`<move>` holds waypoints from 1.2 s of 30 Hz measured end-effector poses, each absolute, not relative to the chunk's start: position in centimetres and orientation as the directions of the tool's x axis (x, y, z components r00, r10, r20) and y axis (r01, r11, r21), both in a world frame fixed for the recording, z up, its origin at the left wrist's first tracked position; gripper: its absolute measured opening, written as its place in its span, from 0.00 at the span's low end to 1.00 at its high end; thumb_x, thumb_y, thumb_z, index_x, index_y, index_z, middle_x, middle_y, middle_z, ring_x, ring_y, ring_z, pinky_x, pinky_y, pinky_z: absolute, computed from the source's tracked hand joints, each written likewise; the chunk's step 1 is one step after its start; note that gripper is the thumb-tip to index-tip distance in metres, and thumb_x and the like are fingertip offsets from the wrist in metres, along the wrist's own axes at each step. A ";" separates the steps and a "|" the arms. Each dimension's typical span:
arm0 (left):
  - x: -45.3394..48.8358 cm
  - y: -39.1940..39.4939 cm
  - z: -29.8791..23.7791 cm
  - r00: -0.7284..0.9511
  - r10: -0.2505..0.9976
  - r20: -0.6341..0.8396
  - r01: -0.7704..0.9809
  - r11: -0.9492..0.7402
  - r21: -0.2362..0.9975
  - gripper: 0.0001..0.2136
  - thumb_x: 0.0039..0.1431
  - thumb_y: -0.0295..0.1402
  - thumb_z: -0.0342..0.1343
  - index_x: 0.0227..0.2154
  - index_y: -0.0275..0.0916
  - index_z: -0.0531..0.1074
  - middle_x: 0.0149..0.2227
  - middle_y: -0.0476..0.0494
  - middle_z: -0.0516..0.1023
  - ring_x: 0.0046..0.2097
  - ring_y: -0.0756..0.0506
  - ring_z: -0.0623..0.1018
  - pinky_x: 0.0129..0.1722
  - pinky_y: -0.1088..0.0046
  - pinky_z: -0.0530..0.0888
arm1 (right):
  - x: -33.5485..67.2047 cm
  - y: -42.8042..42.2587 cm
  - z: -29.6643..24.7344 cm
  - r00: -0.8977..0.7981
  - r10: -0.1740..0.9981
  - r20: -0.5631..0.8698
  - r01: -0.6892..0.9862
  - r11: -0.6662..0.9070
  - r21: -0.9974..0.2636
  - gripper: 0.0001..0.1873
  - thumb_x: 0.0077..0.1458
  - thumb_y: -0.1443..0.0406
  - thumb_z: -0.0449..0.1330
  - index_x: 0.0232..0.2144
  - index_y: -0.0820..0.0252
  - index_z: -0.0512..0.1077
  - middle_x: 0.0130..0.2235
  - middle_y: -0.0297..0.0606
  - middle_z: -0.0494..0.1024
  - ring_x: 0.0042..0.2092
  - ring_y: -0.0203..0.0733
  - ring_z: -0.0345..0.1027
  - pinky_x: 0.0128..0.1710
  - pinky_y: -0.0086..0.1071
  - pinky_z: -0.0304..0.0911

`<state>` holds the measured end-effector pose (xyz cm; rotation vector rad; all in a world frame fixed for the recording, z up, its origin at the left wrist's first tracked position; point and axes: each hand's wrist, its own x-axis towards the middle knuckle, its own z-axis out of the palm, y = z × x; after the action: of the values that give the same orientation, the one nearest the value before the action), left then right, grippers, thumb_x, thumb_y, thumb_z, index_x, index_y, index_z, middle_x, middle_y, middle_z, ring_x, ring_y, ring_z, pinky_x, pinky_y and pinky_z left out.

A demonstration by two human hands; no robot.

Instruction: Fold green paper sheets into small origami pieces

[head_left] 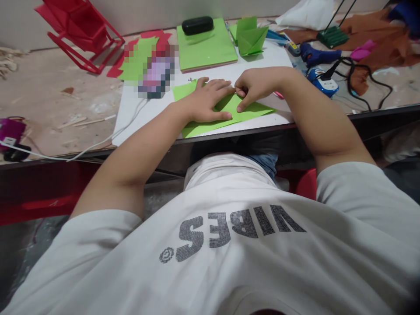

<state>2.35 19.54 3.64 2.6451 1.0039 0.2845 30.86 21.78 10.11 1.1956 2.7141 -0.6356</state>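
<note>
A sheet of green paper [200,130], which looks folded, lies on a white board [134,116] at the table's front edge. My left hand [210,101] rests flat across it, fingers spread and thumb pointing right. Close beside it, my right hand [257,86] has its fingers curled at the paper's far edge, and its thumb presses on the sheet. The curled fingers hide part of that edge. Something pink, mostly covered, shows near the right wrist.
Behind the hands lie a green pad [206,52] with a black case [197,26], a folded green paper piece [251,37] and a blurred phone [157,76] with a white cable. A red rocking chair model [80,33] stands left. Right are a glue gun [320,54] and blue power adapter [323,82].
</note>
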 end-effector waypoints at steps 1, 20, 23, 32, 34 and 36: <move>2.4 19.5 3.6 0.738 0.670 0.080 0.612 -0.715 0.337 0.57 0.63 0.80 0.62 0.90 0.62 0.71 0.90 0.41 0.75 0.93 0.12 0.62 0.93 0.20 0.48 | 30.9 21.9 10.0 -0.692 0.674 -0.258 0.718 0.607 -0.341 0.34 0.63 0.36 0.82 0.31 0.47 0.69 0.26 0.28 0.66 0.41 0.46 0.63 0.49 0.47 0.63; 2.2 19.6 3.4 0.760 0.644 0.089 0.598 -0.746 0.292 0.55 0.68 0.79 0.58 0.92 0.62 0.68 0.89 0.39 0.77 0.91 0.15 0.65 0.91 0.23 0.54 | 30.8 22.4 9.3 -0.690 0.680 -0.246 0.720 0.611 -0.329 0.37 0.61 0.37 0.88 0.31 0.49 0.70 0.25 0.28 0.68 0.38 0.43 0.56 0.42 0.44 0.50; 2.1 19.6 3.3 0.763 0.638 0.100 0.591 -0.752 0.292 0.54 0.68 0.79 0.57 0.92 0.63 0.68 0.88 0.39 0.77 0.91 0.15 0.66 0.91 0.23 0.53 | 30.8 22.3 9.4 -0.687 0.684 -0.245 0.721 0.604 -0.339 0.38 0.60 0.35 0.88 0.31 0.50 0.71 0.26 0.28 0.68 0.39 0.42 0.55 0.43 0.44 0.49; 2.3 19.2 3.5 0.756 0.648 0.098 0.599 -0.744 0.296 0.55 0.67 0.80 0.58 0.91 0.60 0.70 0.89 0.39 0.77 0.90 0.15 0.67 0.91 0.24 0.55 | 31.2 22.7 9.1 -0.691 0.680 -0.246 0.707 0.564 -0.425 0.37 0.57 0.40 0.92 0.32 0.50 0.73 0.26 0.26 0.67 0.42 0.42 0.56 0.46 0.43 0.49; 2.3 19.2 3.6 0.755 0.649 0.092 0.599 -0.741 0.304 0.55 0.66 0.80 0.59 0.90 0.60 0.70 0.89 0.39 0.76 0.89 0.15 0.67 0.92 0.24 0.54 | 31.1 22.7 9.1 -0.683 0.686 -0.250 0.719 0.572 -0.395 0.37 0.58 0.40 0.91 0.31 0.50 0.72 0.26 0.26 0.67 0.42 0.43 0.57 0.45 0.43 0.49; 2.4 19.1 3.7 0.751 0.656 0.074 0.609 -0.732 0.306 0.56 0.65 0.80 0.59 0.91 0.60 0.70 0.90 0.38 0.74 0.90 0.14 0.67 0.92 0.23 0.52 | 31.0 22.6 9.2 -0.675 0.693 -0.254 0.730 0.576 -0.369 0.37 0.60 0.40 0.91 0.31 0.50 0.72 0.25 0.26 0.67 0.40 0.42 0.56 0.44 0.44 0.48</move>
<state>2.40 19.14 3.75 2.6873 0.9908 0.2572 30.98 22.61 9.18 1.2285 2.7157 -0.6936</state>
